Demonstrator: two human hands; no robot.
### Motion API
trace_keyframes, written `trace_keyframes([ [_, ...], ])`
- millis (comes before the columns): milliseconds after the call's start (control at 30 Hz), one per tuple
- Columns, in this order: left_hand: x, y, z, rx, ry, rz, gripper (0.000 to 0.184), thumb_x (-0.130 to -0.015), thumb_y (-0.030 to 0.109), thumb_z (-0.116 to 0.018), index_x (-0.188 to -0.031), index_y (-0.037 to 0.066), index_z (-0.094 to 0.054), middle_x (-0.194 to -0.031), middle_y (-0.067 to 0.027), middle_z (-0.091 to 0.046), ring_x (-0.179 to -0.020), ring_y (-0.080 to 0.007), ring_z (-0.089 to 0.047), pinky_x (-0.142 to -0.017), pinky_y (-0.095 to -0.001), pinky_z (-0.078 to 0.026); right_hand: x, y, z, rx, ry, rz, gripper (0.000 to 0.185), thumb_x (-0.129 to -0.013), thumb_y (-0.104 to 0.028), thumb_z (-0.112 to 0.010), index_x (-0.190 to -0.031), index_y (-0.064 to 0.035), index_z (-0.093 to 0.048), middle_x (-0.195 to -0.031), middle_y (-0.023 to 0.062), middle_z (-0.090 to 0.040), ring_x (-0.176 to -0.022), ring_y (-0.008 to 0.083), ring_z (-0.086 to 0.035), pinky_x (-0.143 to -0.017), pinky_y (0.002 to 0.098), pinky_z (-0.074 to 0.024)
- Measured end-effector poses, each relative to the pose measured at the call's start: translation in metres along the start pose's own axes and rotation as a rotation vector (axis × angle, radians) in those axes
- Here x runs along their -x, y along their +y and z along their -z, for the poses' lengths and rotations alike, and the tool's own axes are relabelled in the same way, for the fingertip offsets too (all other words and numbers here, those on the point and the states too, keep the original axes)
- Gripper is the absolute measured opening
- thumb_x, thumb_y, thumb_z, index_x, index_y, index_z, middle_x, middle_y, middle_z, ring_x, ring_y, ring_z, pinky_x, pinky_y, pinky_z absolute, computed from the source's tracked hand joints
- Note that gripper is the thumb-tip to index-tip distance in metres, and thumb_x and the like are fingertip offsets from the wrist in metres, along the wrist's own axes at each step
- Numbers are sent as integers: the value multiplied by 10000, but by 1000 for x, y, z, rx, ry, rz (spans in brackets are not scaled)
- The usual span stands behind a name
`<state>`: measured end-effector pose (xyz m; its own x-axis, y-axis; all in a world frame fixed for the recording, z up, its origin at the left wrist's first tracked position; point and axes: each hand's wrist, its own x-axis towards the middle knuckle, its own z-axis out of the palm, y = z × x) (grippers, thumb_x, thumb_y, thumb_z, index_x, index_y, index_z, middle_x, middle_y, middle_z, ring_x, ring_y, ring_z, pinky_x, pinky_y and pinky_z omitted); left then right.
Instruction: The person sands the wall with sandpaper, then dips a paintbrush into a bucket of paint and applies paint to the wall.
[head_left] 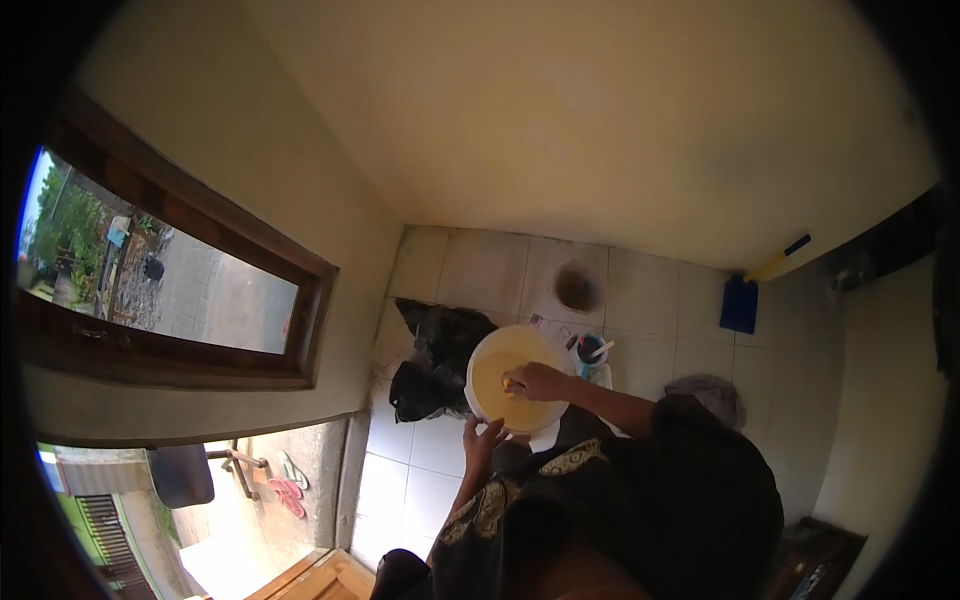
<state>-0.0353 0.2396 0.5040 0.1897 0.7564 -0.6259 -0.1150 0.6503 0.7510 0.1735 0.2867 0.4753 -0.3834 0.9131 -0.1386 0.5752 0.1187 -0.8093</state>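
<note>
A round white tub (478, 358) with pale yellow contents stands on the tiled floor in front of me. My right hand (540, 382) reaches over it with the fingers closed around a small orange-yellow thing (512, 384), too small to name. At the tub's near left rim is my left hand (484, 433), its thumb and fingers bent around the edge. Just right of the tub sits a small dark cup (590, 346) with a white stick or handle in it. A crumpled black plastic bag (440, 350) lies on the left.
Near the wall is a round brown container (578, 288). A blue dustpan (739, 303) with a yellow handle leans against the wall, and a greyish cloth (712, 396) lies on the floor at right. On the left are a window and an open doorway, with sandals (288, 490) outside.
</note>
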Motion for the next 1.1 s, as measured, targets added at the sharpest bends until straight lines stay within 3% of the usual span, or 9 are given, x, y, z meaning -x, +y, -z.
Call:
trace_keyframes([
  [33, 0, 17, 1, -58, -46, -98, 381, -773, 93, -674, -1084, -1, -476, -964, -117, -570, -832, -205, -595, -755, -315, -522, -12, -5, 1, -2, 33, 17, 238, -851, -236, -596, -973, -31, -594, -776, 191, -628, -748, 356, -621, -694, 428, -466],
  [333, -88, 106, 16, -59, -29, -39, 342, -765, 62, -677, -1067, 15, -523, -899, -60, -599, -715, -130, -597, -613, -230, -485, -81, -56, 95, 35, 377, -1, 313, -905, -334, -501, -949, -37, -589, -717, 224, -599, -696, 375, -608, -615, 432, -467],
  [600, -200, 184, -12, -46, -102, -86, 321, -771, 70, -660, -1051, 3, -519, -896, -59, -614, -721, -131, -606, -613, -222, -482, -161, 13, 165, -564, 173, -276, 416, -922, -387, -479, -957, 8, -603, -659, 64, -578, -586, 124, -556, -560, 290, -451],
  [667, -245, 195, -21, -169, -95, -35, 295, -774, 56, -649, -1043, 20, -533, -869, -46, -604, -721, -125, -603, -602, -222, -484, -194, 53, 174, -634, 126, -329, 436, -934, -454, -451, -1037, -60, -608, -684, 23, -574, -585, 93, -531, -574, 233, -450],
  [767, -309, 216, -28, -361, -210, -13, 306, -783, 45, -638, -1068, 16, -532, -904, -61, -580, -771, -135, -597, -636, -238, -493, -234, 80, 218, -689, 163, -506, 442, -915, -482, -468, -984, -78, -635, -681, 42, -583, -600, 122, -545, -596, 262, -457],
  [867, -337, 255, -60, -414, -267, 152, 352, -798, 49, -619, -1130, 2, -515, -1011, -87, -536, -883, -164, -584, -733, -268, -510, -247, 94, 249, -273, 301, -366, 457, -899, -503, -453, -904, -94, -657, -659, 76, -578, -642, 251, -586, -644, 353, -472],
  [933, -366, 261, -62, -531, -400, 76, 364, -800, 45, -599, -1148, 18, -494, -1014, -81, -541, -883, -166, -579, -722, -265, -508, -247, 103, 259, -71, 592, -311, 412, -885, -460, -495, -886, -83, -661, -797, 100, -585, -740, 279, -578, -703, 378, -466],
  [1000, -375, 283, -91, -391, -325, 197, 378, -806, 46, -577, -1169, 31, -472, -1030, -81, -544, -883, -173, -581, -715, -266, -507, -249, 107, 263, 140, 869, -249, 367, -871, -416, -538, -868, -72, -664, -935, 124, -591, -838, 307, -570, -762, 403, -460],
  [1100, -399, 306, -128, -336, -341, 234, 375, -813, 48, -552, -1176, 38, -458, -1041, -87, -551, -885, -182, -586, -720, -272, -506, -246, 111, 288, 145, 1037, -263, 319, -867, -366, -560, -902, -63, -655, -1045, 140, -555, -925, 301, -548, -794, 401, -449],
])
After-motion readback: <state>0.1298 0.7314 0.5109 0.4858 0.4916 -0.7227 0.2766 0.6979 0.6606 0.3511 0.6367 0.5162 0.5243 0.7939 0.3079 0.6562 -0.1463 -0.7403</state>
